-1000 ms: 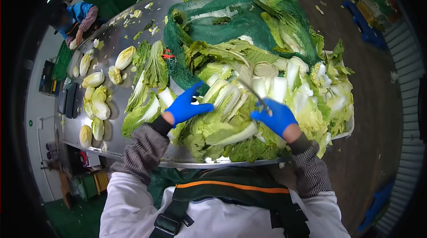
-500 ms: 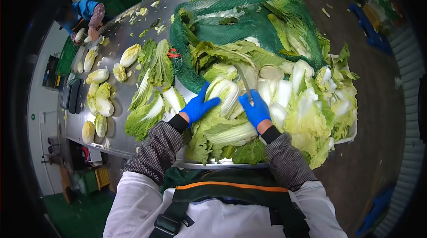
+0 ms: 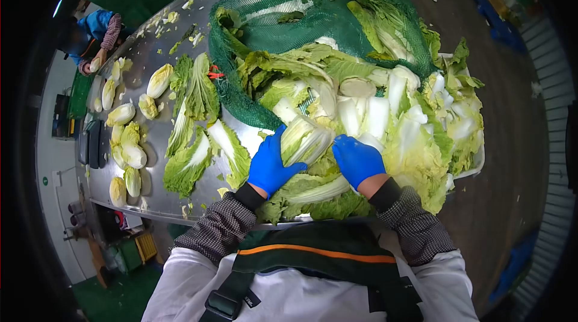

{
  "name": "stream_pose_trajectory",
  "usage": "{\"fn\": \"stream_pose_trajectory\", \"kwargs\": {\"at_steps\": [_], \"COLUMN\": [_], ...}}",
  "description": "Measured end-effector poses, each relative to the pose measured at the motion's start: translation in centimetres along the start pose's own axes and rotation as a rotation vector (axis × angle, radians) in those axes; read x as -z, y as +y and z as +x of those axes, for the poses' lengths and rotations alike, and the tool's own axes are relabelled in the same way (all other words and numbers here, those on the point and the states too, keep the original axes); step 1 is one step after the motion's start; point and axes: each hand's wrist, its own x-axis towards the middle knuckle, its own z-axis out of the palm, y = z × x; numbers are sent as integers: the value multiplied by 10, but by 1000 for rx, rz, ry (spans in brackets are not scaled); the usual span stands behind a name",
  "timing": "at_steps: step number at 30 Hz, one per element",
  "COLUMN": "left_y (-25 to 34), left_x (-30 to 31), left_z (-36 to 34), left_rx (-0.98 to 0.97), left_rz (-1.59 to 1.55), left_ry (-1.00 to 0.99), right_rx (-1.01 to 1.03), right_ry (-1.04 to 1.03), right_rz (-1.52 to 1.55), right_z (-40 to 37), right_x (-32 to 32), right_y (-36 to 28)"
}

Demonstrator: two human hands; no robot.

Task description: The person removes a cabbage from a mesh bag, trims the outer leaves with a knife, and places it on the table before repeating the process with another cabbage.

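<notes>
At the far left edge, a co-worker's hand is reaching onto the stainless steel table. Trimmed cabbage halves are lying in a loose row along that side of the table. Just right of them, loose outer leaves are lying flat on the steel.

The left hand, in a blue glove, is gripping the napa cabbage. Its fingers are running up the cabbage's left flank and the thumb is spreading across beneath it, so the hand is clamping on the cabbage. The cabbage is lying near the front edge of the table, between the two hands, on top of a bed of green leaves.

The right hand (also gloved in blue) is pressing against the cabbage's right side with its fingers together and curled under. Its fingertips are hidden, so its grip cannot be determined.

Behind the hands, a green mesh sack is lying open, with cabbages spilling from it. To the right, a heap of cut cabbages is overhanging a white tray.
</notes>
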Motion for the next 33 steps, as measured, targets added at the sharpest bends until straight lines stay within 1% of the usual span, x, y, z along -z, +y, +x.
{"fn": "stream_pose_trajectory", "kwargs": {"at_steps": [1, 4, 7, 9, 10, 13, 14, 15, 16, 17, 18, 21, 24, 27, 28, 31, 32, 33], "left_y": [0, -2, 0, 3, 2, -10, -17, -21, -20, -23, -25, -27, -15, -11, -13, -47, -55, -76], "left_x": [-1, -3, -6, -6, -5, -8, -8, -4, 4, 9, 12, 14, 19, 23, 18, 16, 22, 17], "left_z": [1, 2, 4, 6, 3, -10, -4, 1, 1, 0, -2, -7, -7, -3, -1, 4, 3, 7], "left_rx": [-4, -26, -51, -47, -54, -59, -63, -68, -20, -2, 18, 54, 32, 109, 86, 407, 549, 457], "left_rz": [-4, 2, 41, 52, 39, -35, -83, -129, -213, -263, -313, -440, -487, -736, -715, -945, -1264, -1277], "left_ry": [5, 17, 17, 23, 34, 59, 65, 74, 34, 45, 53, 76, 175, 245, 294, 295, 292, 308], "right_rx": [29, -36, 25, -30, -58, -39, -86, -118, -153, -190, -226, 6, -63, -214, -190, -214, -272, -330], "right_ry": [-30, -123, -142, -166, -167, -94, -177, -201, -226, -256, -309, 59, 115, 137, 148, 145, 148, 148], "right_rz": [-15, -116, -107, -211, -264, -240, -158, -129, -94, -56, 44, 214, 228, 339, 365, 567, 552, 538], "right_z": [4, 12, 15, 19, 22, 19, 24, 28, 32, 33, 37, 34, 35, 20, 13, -14, -25, -37], "right_x": [4, 5, -26, -53, -58, -63, -62, -51, -33, -13, 9, 21, 27, 34, 33, 22, 15, 6], "right_y": [-3, -6, 22, 37, 40, 44, 48, 43, 31, 20, 8, -19, -39, -45, -44, -28, -19, -10]}}
